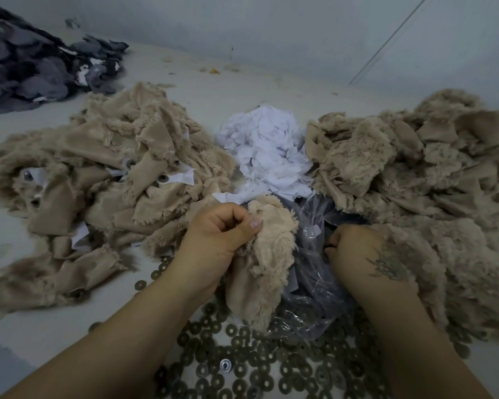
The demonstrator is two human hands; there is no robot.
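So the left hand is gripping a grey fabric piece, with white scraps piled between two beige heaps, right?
No: in the head view the left hand grips a beige plush piece, not grey. The white scraps do lie between the left heap and right heap.

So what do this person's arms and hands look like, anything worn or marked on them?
No sleeves, gloves, watch or rings show on either arm. The left hand has a pale, glossy thumbnail. The right hand carries a dark spiky tattoo running from its back onto the wrist.
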